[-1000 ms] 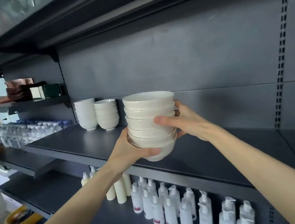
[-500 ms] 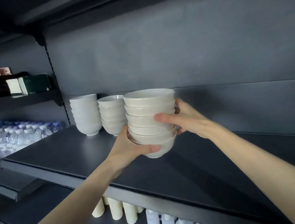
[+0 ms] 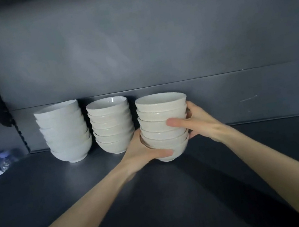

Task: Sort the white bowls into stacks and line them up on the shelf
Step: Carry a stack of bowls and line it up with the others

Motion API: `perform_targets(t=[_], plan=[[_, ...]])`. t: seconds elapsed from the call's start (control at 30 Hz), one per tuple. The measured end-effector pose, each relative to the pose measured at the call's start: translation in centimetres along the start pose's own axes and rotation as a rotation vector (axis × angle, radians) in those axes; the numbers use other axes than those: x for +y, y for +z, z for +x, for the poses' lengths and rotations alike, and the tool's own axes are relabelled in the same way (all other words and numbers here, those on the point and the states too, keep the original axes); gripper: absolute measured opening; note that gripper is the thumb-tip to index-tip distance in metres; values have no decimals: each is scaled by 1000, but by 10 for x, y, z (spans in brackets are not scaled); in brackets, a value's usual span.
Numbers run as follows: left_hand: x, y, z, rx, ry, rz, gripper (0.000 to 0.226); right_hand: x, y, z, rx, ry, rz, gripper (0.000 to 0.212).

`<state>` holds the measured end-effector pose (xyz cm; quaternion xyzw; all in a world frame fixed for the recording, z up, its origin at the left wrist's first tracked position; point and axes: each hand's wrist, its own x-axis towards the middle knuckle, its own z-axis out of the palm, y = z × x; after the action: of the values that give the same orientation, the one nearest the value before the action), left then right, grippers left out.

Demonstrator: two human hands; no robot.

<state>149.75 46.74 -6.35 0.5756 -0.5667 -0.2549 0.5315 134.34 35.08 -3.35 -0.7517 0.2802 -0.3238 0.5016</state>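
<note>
Head view: both hands, left hand [image 3: 141, 152] and right hand [image 3: 198, 122], have carried the held stack [image 3: 164, 126] deeper onto the shelf [image 3: 79, 195], at three o'clock of the middle stack [image 3: 111, 125]; the row is nearly extended.

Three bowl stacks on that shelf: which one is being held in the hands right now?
The rightmost stack: left hand cups its base, right hand grips its side. The other two stand untouched to its left.

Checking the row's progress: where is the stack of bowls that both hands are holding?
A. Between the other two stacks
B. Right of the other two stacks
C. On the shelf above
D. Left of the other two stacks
B: the held stack, gripped by the left hand and right hand, is right of the middle stack and the leftmost stack.
</note>
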Motion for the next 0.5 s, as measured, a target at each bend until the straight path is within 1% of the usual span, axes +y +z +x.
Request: perform_targets(t=[0.1, 0.23, 0.37, 0.5], plan=[[-11, -9, 10, -58, 27, -20, 64, 2, 8, 3, 44, 0, -28, 74], [-21, -17, 24, -130, 54, -86, 68, -1, 12, 7, 95, 9, -70, 84], [-29, -18, 33, -158, 79, -156, 72, -2, 16, 10, 116, 4, -89, 79], [-38, -20, 40, -160, 70, -169, 71, -3, 16, 14, 119, 12, -78, 67]])
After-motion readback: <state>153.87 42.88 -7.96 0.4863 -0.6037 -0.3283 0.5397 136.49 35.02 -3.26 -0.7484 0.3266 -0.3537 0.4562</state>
